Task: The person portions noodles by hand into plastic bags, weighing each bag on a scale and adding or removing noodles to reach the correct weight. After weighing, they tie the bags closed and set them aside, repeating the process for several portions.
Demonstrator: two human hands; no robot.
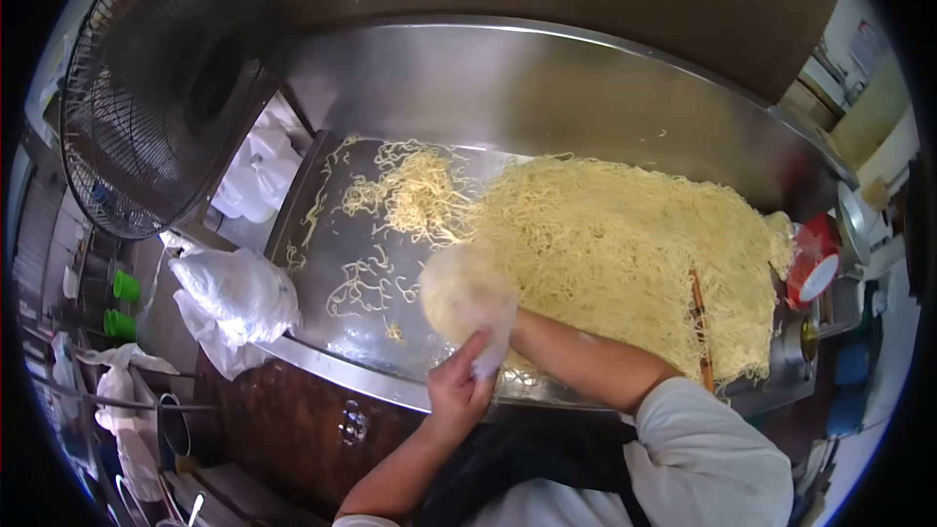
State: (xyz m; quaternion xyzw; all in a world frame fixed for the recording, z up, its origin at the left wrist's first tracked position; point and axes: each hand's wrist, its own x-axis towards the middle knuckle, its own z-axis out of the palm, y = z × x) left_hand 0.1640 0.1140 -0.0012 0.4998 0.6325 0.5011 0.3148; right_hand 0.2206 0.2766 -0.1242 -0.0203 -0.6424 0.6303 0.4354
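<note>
Near the front edge of the steel table, my left hand (459, 385) is closed on the rim of a clear plastic bag (496, 337). Pale yellow noodles fill out the rounded end of the bag, blurred by motion. My right forearm reaches in from the right, and the right hand (480, 310) is inside the bag's mouth, its fingers hidden by the film and the blur. Beside the bag, a broad heap of noodles (625, 234) covers the right part of the table. A smaller loose pile of noodles (420, 193) lies to the left.
Filled white plastic bags (239, 298) sit at the table's left end. A large black fan (176, 78) stands at upper left. A thin brown stick (699, 322) rests in the noodle heap. A red-and-white scale-like object (815, 268) is at the right. A steel wall (547, 88) backs the table.
</note>
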